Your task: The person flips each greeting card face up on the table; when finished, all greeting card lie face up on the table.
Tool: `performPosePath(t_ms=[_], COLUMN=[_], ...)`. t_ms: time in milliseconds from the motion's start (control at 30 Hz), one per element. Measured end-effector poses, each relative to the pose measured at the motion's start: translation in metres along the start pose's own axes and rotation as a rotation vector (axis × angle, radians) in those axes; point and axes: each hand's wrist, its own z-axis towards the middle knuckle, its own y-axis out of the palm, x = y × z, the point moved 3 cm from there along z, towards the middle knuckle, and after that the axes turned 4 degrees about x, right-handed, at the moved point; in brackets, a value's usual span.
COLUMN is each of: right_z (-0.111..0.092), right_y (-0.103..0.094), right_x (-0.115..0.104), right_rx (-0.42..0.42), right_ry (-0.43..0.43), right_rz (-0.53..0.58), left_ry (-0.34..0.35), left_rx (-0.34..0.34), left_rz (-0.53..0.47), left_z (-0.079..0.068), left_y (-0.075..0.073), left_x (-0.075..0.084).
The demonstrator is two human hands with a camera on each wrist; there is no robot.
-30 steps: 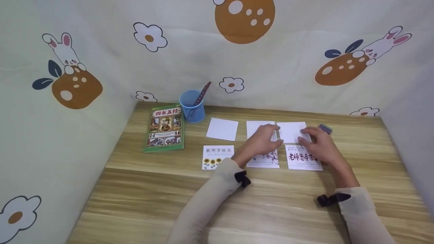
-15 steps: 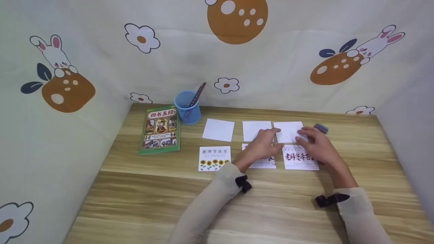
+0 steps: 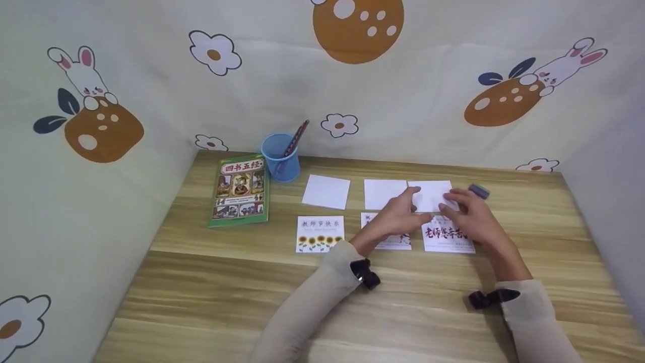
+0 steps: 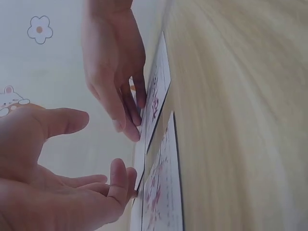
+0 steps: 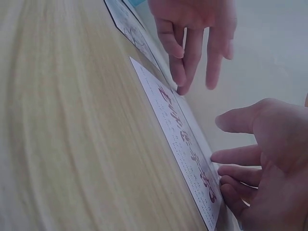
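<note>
Two rows of square cards lie flat on the wooden table. My left hand point(image 3: 395, 214) has its fingertips at the left edge of the right-hand blank card point(image 3: 428, 195), with its thumb apart. On that card's other side, the fingertips of my right hand point(image 3: 472, 213) touch its right edge. Under my hands in the head view are a card with red lettering point(image 3: 448, 241) and a partly hidden card with a blossom print point(image 3: 397, 245). A second blank card point(image 3: 380, 193) lies just left of the first. The left wrist view has the left hand's fingers loosely bent.
Farther left are a third blank card point(image 3: 326, 191) and a sunflower card point(image 3: 320, 233). A green-bordered book point(image 3: 239, 191) lies beside a blue cup point(image 3: 284, 169) with pencils in it. Past my right hand is a small dark eraser-like block point(image 3: 478, 191). Patterned cloth walls point(image 3: 272, 80) enclose the table.
My left hand has shifted slightly right along the blank cards, its thumb and fingers spreading further apart. My right hand stays at the right card's edge. The head view moved a little.
</note>
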Motion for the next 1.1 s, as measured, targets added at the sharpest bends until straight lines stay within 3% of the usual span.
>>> performPosePath(t_ms=[233, 433, 567, 700, 800, 900, 1100], right_z=[-0.001, 0.000, 0.000, -0.004, -0.005, -0.006, -0.007], right_y=[0.000, 0.001, 0.001, -0.001, -0.004, -0.007, -0.005], right_x=[-0.001, -0.003, -0.004, -0.006, -0.009, -0.009, -0.008], right_rx=[0.005, 0.025, 0.044, 0.143, 0.272, 0.373, 0.355], right_ry=[-0.003, -0.053, -0.052, -0.024, 0.013, 0.086, 0.161], right_rz=[-0.012, -0.007, 0.038, 0.076, 0.069, 0.091, 0.150], left_ry=[0.010, 0.105, 0.211, 0.303, 0.309, 0.272, 0.216], left_rx=[0.024, 0.053, -0.009, -0.105, -0.132, -0.132, -0.176], left_rz=[-0.133, -0.280, -0.445, -0.527, -0.522, -0.482, -0.336], left_z=[0.000, 0.001, 0.001, 0.000, 0.000, 0.001, 0.001], left_y=[0.002, 0.001, 0.002, 0.008, 0.009, 0.010, 0.012], left_x=[0.001, 0.005, 0.009, 0.012, 0.013, 0.011, 0.005])
